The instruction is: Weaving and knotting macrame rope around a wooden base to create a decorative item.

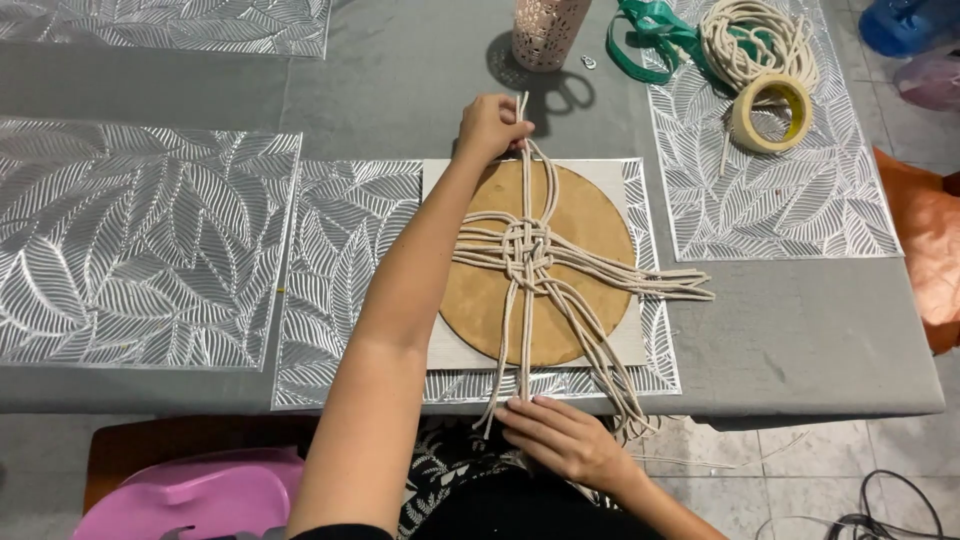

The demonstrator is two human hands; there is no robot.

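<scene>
Running straight between them, the cream woven cord is pinched far-end by the left hand, near-end by the right hand.

A tape roll, a rope coil and a green ribbon lie on a silver placemat. A pink perforated cup stands on the grey tablecloth. A pink stool sits below the table edge.

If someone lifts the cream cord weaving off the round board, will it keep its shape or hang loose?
The loose ends would probably flop: the cream cords curve and trail limply past the table edge. The woven knot looks tight, so it may hold together. The left hand and right hand pull one strand straight, which suggests it goes slack without tension. The round board looks stiff.
</scene>
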